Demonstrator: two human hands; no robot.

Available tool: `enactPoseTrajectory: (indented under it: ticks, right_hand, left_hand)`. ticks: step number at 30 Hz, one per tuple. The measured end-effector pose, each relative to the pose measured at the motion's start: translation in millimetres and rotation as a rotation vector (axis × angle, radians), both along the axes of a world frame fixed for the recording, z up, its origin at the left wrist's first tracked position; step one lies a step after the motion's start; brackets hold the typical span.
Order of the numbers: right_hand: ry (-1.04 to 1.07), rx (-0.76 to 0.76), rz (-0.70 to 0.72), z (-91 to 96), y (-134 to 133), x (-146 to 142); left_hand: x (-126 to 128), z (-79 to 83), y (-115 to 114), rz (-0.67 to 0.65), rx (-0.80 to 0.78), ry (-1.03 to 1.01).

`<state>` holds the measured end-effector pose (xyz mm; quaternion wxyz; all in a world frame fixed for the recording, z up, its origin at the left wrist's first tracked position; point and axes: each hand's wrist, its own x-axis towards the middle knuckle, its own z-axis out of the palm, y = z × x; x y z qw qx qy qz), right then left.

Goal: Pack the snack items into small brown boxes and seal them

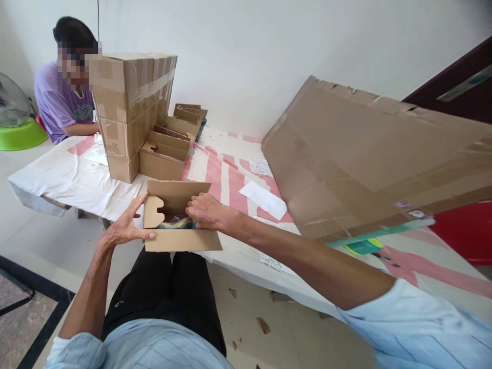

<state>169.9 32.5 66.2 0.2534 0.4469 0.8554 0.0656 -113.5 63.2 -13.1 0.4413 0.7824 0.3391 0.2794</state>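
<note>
An open cardboard box (184,241) sits at the near edge of the table, its long flaps raised and its notched left end flap standing up. Inside lies a blue and yellow packet (177,223), only partly visible. My left hand (125,225) spans the box's left end, thumb on the front flap and fingers at the back corner, gripping it. At the right end, my right hand (205,210) has its fingers curled down into the opening. Those fingertips and whatever they hold are hidden.
Taped cartons (126,107) are stacked behind on the left, beside a row of open boxes (165,159). A large cardboard sheet or carton (369,164) leans at right. White paper (263,199) and a tape roll (363,247) lie nearby. A person (63,107) sits across the table.
</note>
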Motion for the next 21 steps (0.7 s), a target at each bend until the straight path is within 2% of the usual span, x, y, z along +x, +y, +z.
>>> enactPoseTrajectory:
  ticks: [5, 11, 15, 21]
  right_hand:
    - [0.025, 0.01, -0.071, -12.7, 2.5, -5.9]
    - [0.094, 0.051, -0.086, -26.0, 5.8, -7.9]
    - [0.098, 0.058, -0.076, -22.2, 8.0, -5.2]
    - [0.199, 0.11, -0.103, -3.9, 2.8, 13.5]
  left_hand:
    - [3.9, 1.6, -0.7, -0.01, -0.007, -0.014]
    - [3.0, -6.2, 2.1, -0.021, -0.006, -0.014]
    - [3.6, -10.8, 2.3, -0.022, -0.002, -0.028]
    - [5.9, -10.5, 0.2, -0.031, -0.035, -0.059]
